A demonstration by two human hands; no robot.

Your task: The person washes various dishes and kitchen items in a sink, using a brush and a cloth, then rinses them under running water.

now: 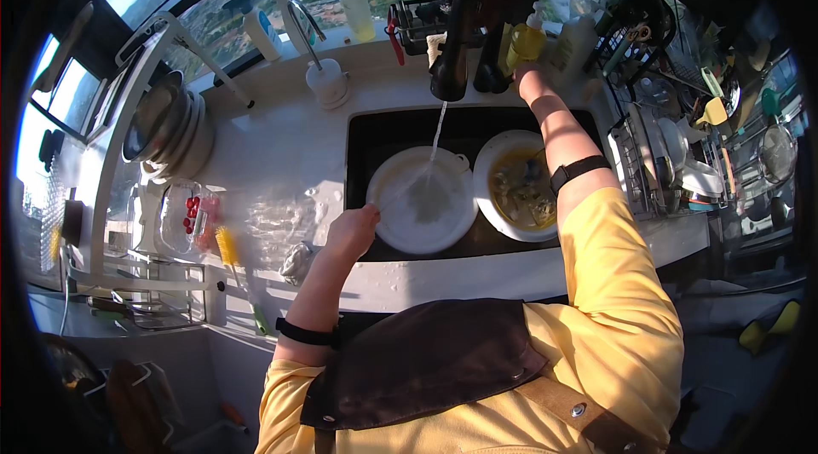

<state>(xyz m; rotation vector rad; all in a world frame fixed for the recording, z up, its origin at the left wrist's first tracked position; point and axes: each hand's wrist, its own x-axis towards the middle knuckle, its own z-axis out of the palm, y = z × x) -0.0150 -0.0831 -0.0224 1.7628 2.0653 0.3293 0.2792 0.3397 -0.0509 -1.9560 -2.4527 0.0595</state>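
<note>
In the dark sink (457, 249) stands a round white basin (399, 230) with a small loop at its rim. A thin stream of water falls into it from the black faucet (447, 77). My left hand (353, 232) is closed at the basin's left rim. My right hand (533, 83) reaches behind the sink, by the foot of a yellow pump bottle (527, 44) and near the faucet's black base (492, 71). Its fingertips are hidden, so whether it grips either is unclear. Right of the basin sits a white bowl (505, 227) with murky yellowish liquid and food scraps, partly behind my forearm.
On the wet left counter (287, 166) are stacked bowls (169, 128), a clear container with red fruit (176, 224), a yellow bottle brush (227, 246) and a crumpled cloth (297, 263). Spray bottles (262, 29) line the window. A crowded dish rack (639, 160) stands at right.
</note>
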